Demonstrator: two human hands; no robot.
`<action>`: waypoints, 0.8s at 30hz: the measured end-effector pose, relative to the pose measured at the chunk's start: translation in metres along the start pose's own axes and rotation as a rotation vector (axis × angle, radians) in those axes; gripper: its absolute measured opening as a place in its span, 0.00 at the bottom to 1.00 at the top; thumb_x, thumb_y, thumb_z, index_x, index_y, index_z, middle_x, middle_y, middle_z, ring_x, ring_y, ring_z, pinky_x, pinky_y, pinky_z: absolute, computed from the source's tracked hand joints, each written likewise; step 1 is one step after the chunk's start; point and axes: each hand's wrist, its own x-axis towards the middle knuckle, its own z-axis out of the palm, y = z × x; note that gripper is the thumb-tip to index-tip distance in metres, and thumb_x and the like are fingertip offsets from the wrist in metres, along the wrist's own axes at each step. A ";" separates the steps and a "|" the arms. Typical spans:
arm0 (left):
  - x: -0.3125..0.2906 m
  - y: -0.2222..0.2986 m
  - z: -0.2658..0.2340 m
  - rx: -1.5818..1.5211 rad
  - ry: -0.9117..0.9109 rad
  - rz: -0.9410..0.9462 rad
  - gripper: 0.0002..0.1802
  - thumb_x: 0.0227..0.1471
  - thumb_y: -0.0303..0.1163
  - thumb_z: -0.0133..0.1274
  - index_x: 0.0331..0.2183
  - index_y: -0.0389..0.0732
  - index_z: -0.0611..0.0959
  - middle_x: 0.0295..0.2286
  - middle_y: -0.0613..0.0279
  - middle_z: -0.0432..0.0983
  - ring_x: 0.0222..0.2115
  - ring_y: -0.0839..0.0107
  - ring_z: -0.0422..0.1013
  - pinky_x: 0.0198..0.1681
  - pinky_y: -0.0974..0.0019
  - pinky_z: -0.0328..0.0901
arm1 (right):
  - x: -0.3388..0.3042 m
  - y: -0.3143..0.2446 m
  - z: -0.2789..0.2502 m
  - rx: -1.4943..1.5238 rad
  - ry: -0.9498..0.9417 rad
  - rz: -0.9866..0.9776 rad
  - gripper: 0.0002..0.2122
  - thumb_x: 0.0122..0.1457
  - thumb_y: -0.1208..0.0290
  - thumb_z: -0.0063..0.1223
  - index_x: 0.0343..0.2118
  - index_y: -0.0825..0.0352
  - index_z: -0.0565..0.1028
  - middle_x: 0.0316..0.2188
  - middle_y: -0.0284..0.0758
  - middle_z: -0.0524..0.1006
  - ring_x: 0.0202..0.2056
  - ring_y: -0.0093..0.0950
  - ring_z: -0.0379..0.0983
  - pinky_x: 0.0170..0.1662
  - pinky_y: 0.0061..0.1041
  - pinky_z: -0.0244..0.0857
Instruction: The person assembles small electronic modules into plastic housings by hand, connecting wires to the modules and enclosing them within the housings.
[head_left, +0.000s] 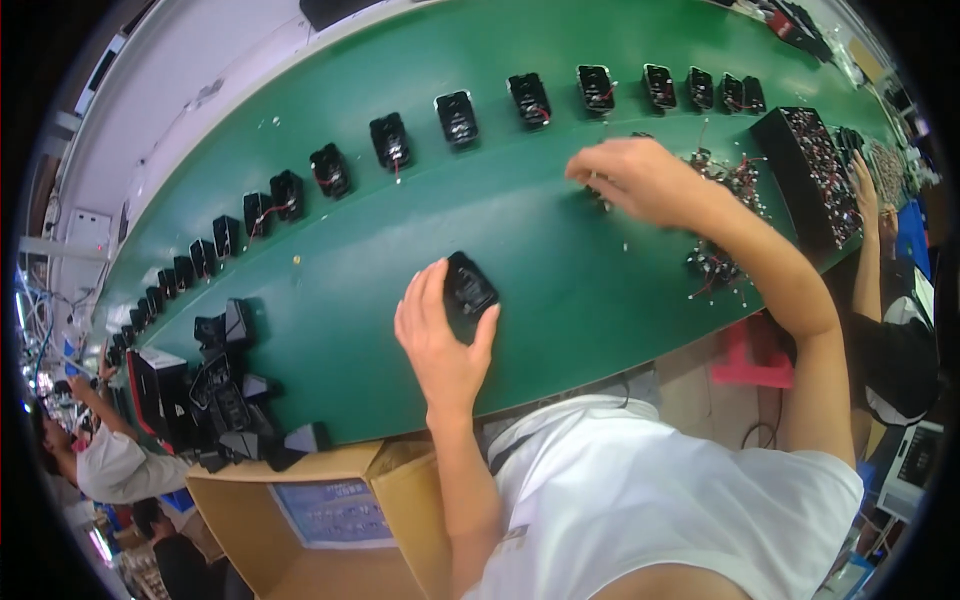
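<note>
My left hand point(437, 325) grips a small black plastic housing point(472, 286) on the green table, thumb on its near side and fingers along its left edge. Farther off to the right, my right hand point(640, 180) hovers low over the tabletop with its fingers bent together. A bit of something small and dark shows beneath those fingertips, too hidden to name. Just right of that hand lie loose wired components point(738, 182), and a second small heap of wired components point(714, 264) sits closer to me.
A curved row of black housings point(457, 118) with red wires runs along the green table point(540, 225). Black plastic shells point(222, 392) are piled at the left, above an open cardboard box point(415, 500). A black bin point(785, 160) of small parts stands right. Other people work at both ends.
</note>
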 end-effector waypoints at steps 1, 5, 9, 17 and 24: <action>0.002 0.003 0.002 -0.007 -0.004 -0.002 0.40 0.42 0.36 0.68 0.57 0.42 0.72 0.52 0.54 0.70 0.55 0.55 0.65 0.60 0.48 0.54 | -0.003 -0.008 0.006 0.019 -0.031 -0.021 0.08 0.57 0.76 0.54 0.40 0.65 0.76 0.35 0.39 0.78 0.39 0.42 0.75 0.43 0.37 0.70; 0.002 0.004 0.004 -0.053 -0.004 -0.004 0.41 0.41 0.35 0.68 0.57 0.43 0.71 0.52 0.54 0.69 0.54 0.55 0.66 0.60 0.46 0.54 | -0.016 -0.027 0.017 -0.012 0.027 -0.026 0.09 0.55 0.79 0.56 0.40 0.66 0.76 0.38 0.39 0.78 0.41 0.41 0.75 0.44 0.37 0.71; -0.001 0.006 0.001 -0.057 0.018 0.000 0.42 0.39 0.33 0.70 0.56 0.39 0.72 0.50 0.52 0.72 0.51 0.52 0.67 0.57 0.53 0.59 | -0.044 -0.047 -0.018 0.163 0.116 0.240 0.12 0.54 0.80 0.57 0.42 0.67 0.76 0.38 0.38 0.78 0.40 0.40 0.75 0.42 0.35 0.71; 0.002 0.016 0.014 -0.211 -0.046 0.075 0.41 0.37 0.30 0.69 0.54 0.37 0.71 0.51 0.50 0.71 0.52 0.52 0.68 0.56 0.55 0.63 | -0.093 -0.071 0.029 0.198 0.045 0.290 0.13 0.49 0.84 0.59 0.39 0.64 0.78 0.42 0.37 0.74 0.37 0.36 0.76 0.38 0.28 0.71; -0.012 0.028 0.009 -0.577 -0.165 -0.079 0.43 0.36 0.28 0.70 0.55 0.34 0.69 0.50 0.52 0.72 0.48 0.63 0.72 0.54 0.61 0.66 | -0.085 -0.089 0.046 1.122 0.215 0.493 0.09 0.54 0.91 0.51 0.38 0.75 0.73 0.44 0.38 0.71 0.42 0.23 0.74 0.49 0.28 0.75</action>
